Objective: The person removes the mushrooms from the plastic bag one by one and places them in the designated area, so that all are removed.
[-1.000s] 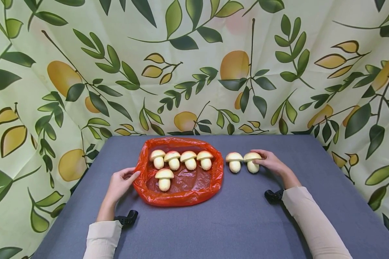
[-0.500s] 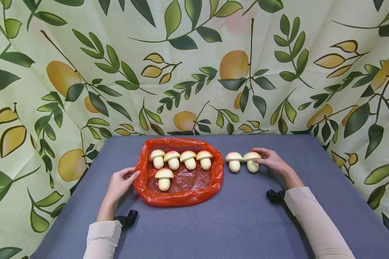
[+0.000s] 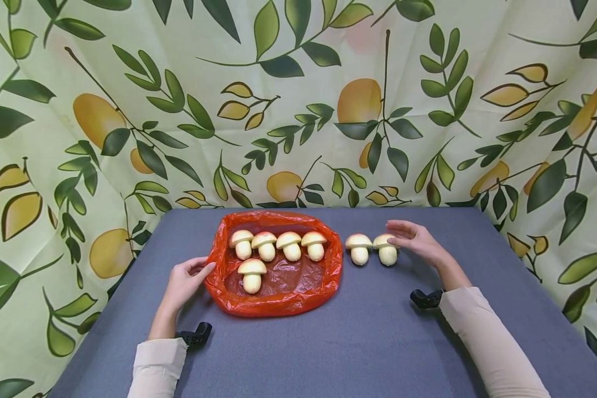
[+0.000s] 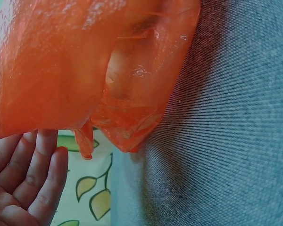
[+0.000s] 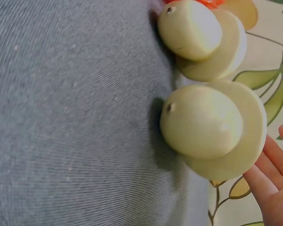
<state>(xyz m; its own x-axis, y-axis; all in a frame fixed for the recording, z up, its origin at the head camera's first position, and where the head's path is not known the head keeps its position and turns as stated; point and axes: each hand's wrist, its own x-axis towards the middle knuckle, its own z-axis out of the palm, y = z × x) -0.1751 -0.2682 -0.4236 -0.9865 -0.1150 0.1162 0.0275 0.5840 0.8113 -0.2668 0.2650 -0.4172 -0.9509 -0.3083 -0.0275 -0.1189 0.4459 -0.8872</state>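
Observation:
Five toy mushrooms with pale stems and reddish-cream caps, one of them this front mushroom [image 3: 252, 276], lie in a red plastic bag [image 3: 273, 307] with its rim rolled open. At the bag's left side my left hand [image 3: 188, 279] pinches the rim between thumb and fingers; the left wrist view shows the other fingers [image 4: 35, 174] beneath the red plastic, their tips partly hidden. Two more mushrooms lie side by side right of the bag. My right hand [image 3: 419, 243] has loosened fingers right at the cap of the outer mushroom [image 3: 388, 251]; the inner mushroom [image 3: 360, 251] is untouched.
A grey-blue cloth covers the table [image 3: 298, 354]. Behind it hangs a fabric backdrop [image 3: 298, 110] printed with leaves and fruit. Black wrist cameras, such as the right camera [image 3: 425, 299], sit under both wrists.
My right hand has spread its fingers and let go of the outer mushroom, shifting slightly up and right. The mushrooms and my left hand on the bag stay as they were.

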